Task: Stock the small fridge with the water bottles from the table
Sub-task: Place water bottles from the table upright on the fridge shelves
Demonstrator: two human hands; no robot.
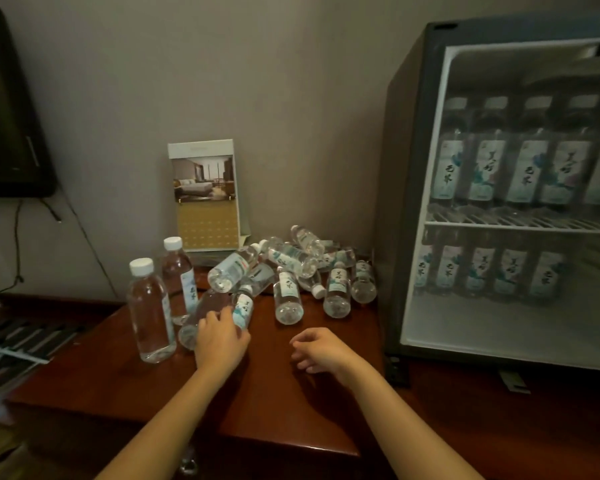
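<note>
1. Water bottles (pixel 291 258) lie in a loose heap at the back of the reddish wooden table (pixel 274 410). Most are on their sides, and some are stacked across others.
2. Two more stand upright just left of the heap, the front upright bottle (pixel 149 306) and the rear upright bottle (pixel 179 271). Both have white caps.
3. The left hand (pixel 220 341) grasps the labelled bottle (pixel 242 308), which lies at the near-left edge of the heap. The fingers curl over its lower end, the thumb is at its right side, and its cap points away toward the wall.
4. The right hand (pixel 321 351) hovers just above bare table in front of the heap. It is released, with the fingers loosely curled and holding nothing.
5. The small fridge (pixel 406 202) stands at the right end of the table, just beside the heap.
6. Inside it, an upper row of bottles (pixel 527 168) stands upright on the wire shelf (pixel 520 225). A lower row of bottles (pixel 478 271) stands beneath on the fridge floor.
7. I cannot tell whether the fridge door is closed.
8. A printed card (pixel 205 199) showing a bedroom photo leans against the wall behind the heap.
9. A dark television (pixel 7 116) fills the upper left corner, and a cable (pixel 16 244) hangs below it.
</note>
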